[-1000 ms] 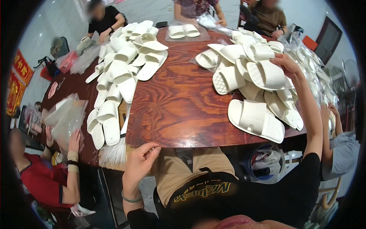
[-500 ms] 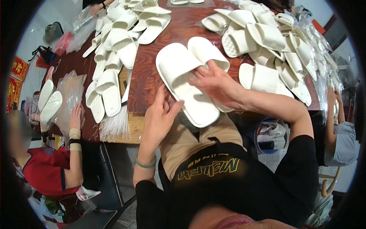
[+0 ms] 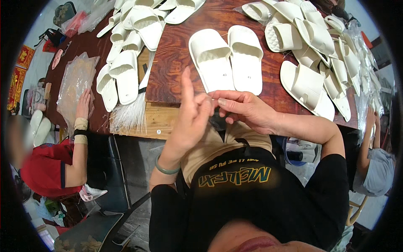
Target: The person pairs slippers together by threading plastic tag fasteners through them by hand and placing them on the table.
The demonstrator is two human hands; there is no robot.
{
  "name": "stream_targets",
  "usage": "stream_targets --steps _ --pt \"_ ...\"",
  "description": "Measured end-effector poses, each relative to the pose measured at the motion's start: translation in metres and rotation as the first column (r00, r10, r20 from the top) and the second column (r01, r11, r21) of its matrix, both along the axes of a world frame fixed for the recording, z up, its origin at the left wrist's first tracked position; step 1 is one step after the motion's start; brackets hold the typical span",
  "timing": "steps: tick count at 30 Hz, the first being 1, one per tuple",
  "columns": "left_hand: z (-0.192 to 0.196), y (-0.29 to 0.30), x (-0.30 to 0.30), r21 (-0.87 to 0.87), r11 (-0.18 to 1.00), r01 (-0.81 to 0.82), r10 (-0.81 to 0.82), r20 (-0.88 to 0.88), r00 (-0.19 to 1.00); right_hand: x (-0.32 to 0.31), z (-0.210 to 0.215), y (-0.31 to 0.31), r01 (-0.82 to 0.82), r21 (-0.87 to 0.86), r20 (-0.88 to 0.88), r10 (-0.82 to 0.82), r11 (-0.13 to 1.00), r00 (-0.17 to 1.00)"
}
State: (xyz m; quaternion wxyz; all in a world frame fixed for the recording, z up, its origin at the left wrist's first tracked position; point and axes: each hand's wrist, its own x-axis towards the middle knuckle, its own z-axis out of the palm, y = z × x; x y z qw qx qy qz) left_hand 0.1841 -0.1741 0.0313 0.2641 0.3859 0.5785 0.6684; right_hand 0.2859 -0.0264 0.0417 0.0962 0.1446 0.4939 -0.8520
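Two white slippers lie side by side at the table's front edge, a left slipper (image 3: 211, 63) and a right slipper (image 3: 245, 63), toes pointing away from me. Just in front of their heels, my two hands meet at the fingertips. My left hand (image 3: 194, 112) points its index finger up while its other fingers curl in against the thumb. My right hand (image 3: 247, 110) pinches thumb against fingers beside it. Whatever sits between the fingertips, if anything, is too small to make out. Neither hand grips the slippers.
White slippers are heaped at left (image 3: 145, 27) and right (image 3: 315, 42). A bundle of thin white strands (image 3: 128, 119) hangs over the table edge at left. A person in red (image 3: 52, 170) rests a hand by clear plastic bags (image 3: 77, 84). Another person (image 3: 373, 168) sits at right.
The slippers, earlier tilted in my right hand over the table edge, now lie flat on the table. My hands have come together. The person in red has brought a slipper pair nearer themselves.
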Motion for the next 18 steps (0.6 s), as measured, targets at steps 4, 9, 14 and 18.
stream_targets --steps 4,9,14,18 --pt "-0.008 0.007 0.007 0.01 0.999 -0.033 0.033 0.004 0.999 -0.008 -0.001 -0.002 0.148 0.0 0.002 -0.148 0.989 0.989" --pt "-0.02 0.005 0.014 0.067 0.994 -0.086 0.078 0.108 0.991 -0.023 -0.006 0.011 0.085 0.067 -0.05 -0.081 0.994 0.995" --pt "-0.021 -0.022 0.011 -0.148 0.944 0.296 -0.182 0.513 0.839 -0.057 -0.008 0.042 0.141 0.121 0.1 -0.153 0.983 0.983" --pt "-0.019 -0.012 0.002 -0.096 0.903 0.418 -0.202 0.764 0.613 -0.072 -0.018 0.052 0.115 0.116 0.09 -0.126 0.987 0.988"
